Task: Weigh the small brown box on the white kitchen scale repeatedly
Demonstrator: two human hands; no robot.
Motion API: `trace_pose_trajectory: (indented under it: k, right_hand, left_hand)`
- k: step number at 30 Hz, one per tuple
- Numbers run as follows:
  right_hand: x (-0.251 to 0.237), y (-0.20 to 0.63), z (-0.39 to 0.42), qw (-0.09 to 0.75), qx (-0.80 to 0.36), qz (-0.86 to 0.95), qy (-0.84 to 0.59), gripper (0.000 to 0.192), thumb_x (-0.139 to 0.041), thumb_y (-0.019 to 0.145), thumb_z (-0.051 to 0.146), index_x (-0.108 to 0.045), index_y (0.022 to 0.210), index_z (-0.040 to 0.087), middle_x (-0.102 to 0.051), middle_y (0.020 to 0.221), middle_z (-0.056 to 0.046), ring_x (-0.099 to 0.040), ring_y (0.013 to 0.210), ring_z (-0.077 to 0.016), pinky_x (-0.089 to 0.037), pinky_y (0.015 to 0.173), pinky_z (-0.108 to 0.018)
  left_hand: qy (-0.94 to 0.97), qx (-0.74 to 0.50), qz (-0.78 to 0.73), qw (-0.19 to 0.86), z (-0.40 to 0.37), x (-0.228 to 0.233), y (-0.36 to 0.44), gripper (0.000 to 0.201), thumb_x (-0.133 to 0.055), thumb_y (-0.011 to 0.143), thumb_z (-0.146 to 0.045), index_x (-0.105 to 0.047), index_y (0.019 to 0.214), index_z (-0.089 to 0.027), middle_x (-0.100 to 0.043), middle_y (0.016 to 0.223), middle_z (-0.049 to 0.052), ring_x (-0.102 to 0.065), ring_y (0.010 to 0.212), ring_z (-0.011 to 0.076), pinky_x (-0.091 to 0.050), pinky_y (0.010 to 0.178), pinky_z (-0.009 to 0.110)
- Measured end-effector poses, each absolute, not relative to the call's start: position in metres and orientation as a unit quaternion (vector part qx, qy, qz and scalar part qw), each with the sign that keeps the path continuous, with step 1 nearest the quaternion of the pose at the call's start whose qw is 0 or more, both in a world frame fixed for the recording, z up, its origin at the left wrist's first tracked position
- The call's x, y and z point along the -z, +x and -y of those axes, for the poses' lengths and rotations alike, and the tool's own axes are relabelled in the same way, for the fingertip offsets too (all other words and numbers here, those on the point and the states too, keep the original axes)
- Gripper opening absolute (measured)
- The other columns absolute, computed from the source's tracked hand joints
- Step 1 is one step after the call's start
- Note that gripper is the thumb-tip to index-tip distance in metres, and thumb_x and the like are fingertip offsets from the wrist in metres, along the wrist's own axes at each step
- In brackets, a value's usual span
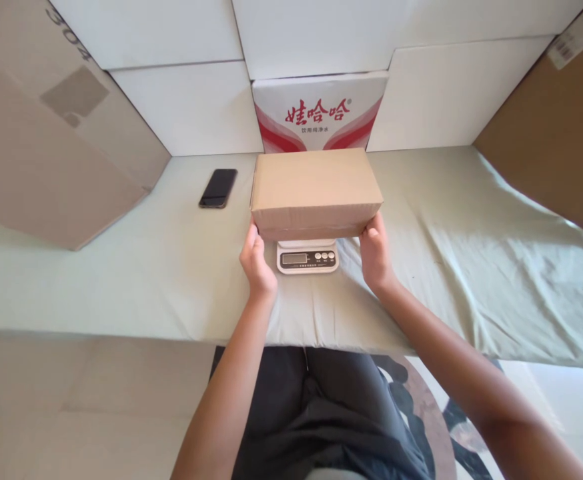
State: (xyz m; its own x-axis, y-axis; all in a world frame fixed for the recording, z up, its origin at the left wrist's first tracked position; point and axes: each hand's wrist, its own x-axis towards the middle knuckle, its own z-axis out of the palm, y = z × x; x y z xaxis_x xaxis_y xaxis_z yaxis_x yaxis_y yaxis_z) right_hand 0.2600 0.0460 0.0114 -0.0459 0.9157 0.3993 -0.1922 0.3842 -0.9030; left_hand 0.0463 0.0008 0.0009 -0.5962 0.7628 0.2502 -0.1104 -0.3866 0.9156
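A closed brown cardboard box (315,190) rests on top of a small white digital scale (307,257), whose display and buttons show below the box's front edge. My left hand (257,261) grips the box at its lower left corner. On the opposite side, my right hand (375,257) holds the lower right corner. Both hands press against the box's short sides.
A black phone (218,188) lies on the pale green cloth (121,267) to the left. A white carton with red print (320,113) stands behind the box. Large brown cardboard panels (46,133) lean at the left, and another brown panel (556,140) stands at the right.
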Motion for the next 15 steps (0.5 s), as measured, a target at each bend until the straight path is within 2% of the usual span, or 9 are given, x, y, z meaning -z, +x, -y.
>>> trace_pose_trajectory:
  k: [5,9,13,15]
  right_hand:
    - [-0.021,0.259,-0.052,0.604,-0.434,0.588,-0.319,0.067,-0.055,0.092,0.071,-0.05,0.152,0.041,-0.045,0.174,0.004,-0.032,0.168,-0.0317,-0.028,0.141,-0.054]
    - [-0.04,0.251,-0.097,0.625,-0.408,0.594,-0.3,0.073,-0.055,0.088,0.077,-0.049,0.151,0.04,-0.045,0.172,0.005,-0.029,0.169,-0.0317,-0.023,0.143,-0.052]
    - [-0.041,0.231,-0.158,0.635,-0.408,0.575,-0.316,0.082,-0.046,0.086,0.083,-0.042,0.155,0.038,-0.048,0.169,0.002,-0.032,0.167,-0.03,-0.023,0.143,-0.053]
    - [-0.032,0.221,-0.18,0.641,-0.42,0.553,-0.327,0.086,-0.046,0.086,0.082,-0.038,0.156,0.034,-0.048,0.169,-0.001,-0.033,0.166,-0.0284,-0.025,0.142,-0.051]
  left_hand:
    - [0.29,-0.784,-0.457,0.304,0.006,-0.018,0.044,0.065,-0.066,0.085,-0.061,-0.077,0.131,-0.016,-0.067,0.153,0.017,-0.053,0.155,0.0328,-0.042,0.129,0.043]
    - [0.309,-0.756,-0.472,0.33,-0.023,-0.048,0.034,0.058,-0.063,0.092,-0.059,-0.077,0.129,-0.016,-0.07,0.15,0.016,-0.052,0.155,0.0305,-0.04,0.13,0.042]
    - [0.329,-0.731,-0.474,0.364,-0.084,-0.063,0.028,0.066,-0.043,0.103,-0.06,-0.063,0.15,-0.017,-0.059,0.162,0.015,-0.041,0.162,0.0256,-0.033,0.133,0.039]
    - [0.302,-0.711,-0.487,0.409,-0.108,-0.059,0.026,0.074,-0.023,0.108,-0.058,-0.051,0.16,-0.014,-0.045,0.173,0.016,-0.035,0.165,0.0228,-0.028,0.135,0.038]
